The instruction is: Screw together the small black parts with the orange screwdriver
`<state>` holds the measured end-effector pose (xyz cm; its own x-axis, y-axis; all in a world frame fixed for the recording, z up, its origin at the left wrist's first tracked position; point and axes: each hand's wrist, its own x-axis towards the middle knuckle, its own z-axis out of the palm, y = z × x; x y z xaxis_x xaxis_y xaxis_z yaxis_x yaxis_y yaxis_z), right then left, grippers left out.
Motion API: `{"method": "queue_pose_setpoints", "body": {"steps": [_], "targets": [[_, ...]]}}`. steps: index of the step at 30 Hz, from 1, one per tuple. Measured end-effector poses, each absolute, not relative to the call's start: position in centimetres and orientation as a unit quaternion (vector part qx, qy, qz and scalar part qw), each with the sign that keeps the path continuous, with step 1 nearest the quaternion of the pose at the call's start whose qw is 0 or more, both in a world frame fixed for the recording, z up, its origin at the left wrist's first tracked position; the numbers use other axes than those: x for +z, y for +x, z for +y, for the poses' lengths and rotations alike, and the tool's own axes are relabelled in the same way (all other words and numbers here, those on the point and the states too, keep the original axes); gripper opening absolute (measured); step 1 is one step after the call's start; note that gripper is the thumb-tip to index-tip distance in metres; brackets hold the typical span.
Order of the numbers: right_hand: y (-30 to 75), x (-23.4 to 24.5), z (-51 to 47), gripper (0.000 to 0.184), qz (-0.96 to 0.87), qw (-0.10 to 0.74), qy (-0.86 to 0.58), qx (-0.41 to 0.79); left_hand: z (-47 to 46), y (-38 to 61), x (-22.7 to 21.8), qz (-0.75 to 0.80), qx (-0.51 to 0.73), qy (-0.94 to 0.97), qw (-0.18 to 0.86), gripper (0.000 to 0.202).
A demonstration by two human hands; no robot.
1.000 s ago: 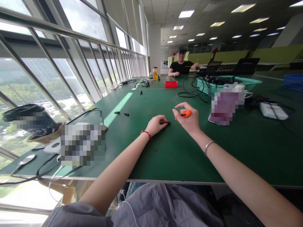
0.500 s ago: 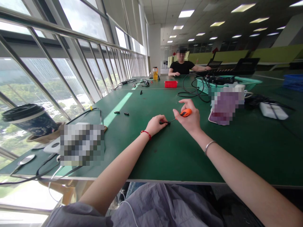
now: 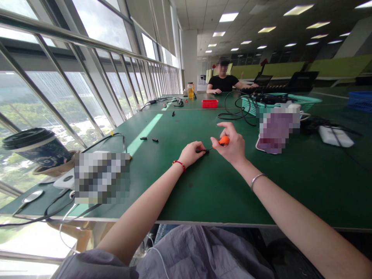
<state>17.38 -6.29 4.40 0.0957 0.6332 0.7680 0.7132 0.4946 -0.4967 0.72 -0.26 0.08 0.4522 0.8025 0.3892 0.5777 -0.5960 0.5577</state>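
My left hand (image 3: 190, 153) rests on the green table (image 3: 221, 186), fingers curled over a small black part (image 3: 203, 150) and pressing it down. My right hand (image 3: 231, 145) grips a small screwdriver with an orange handle (image 3: 223, 141). Its thin shaft points left and its tip meets the black part. The index finger and thumb pinch the handle while the other fingers curl round it.
Two small black parts (image 3: 148, 138) lie farther left on the table. A lidded paper cup (image 3: 37, 149), a spoon (image 3: 29, 198) and cables sit at the left edge. A red tray (image 3: 209, 103), a teal basket (image 3: 299, 101) with cables and a seated person (image 3: 225, 79) are at the far end.
My right hand has shifted slightly left and turned the orange handle between its fingers. My left hand has stayed put on the black part. The far person lowered a raised hand.
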Motion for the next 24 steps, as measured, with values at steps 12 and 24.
{"method": "queue_pose_setpoints", "body": {"steps": [12,24], "targets": [[17.7,4.6,-6.2,0.019,-0.665,0.561,-0.493,0.007,-0.3,0.7,0.1,0.422,0.312,0.833,0.175,0.003],[20.3,4.6,-4.8,0.023,-0.633,0.601,-0.482,-0.074,-0.2,0.7,0.0,0.419,0.314,0.834,0.176,0.005]]}}
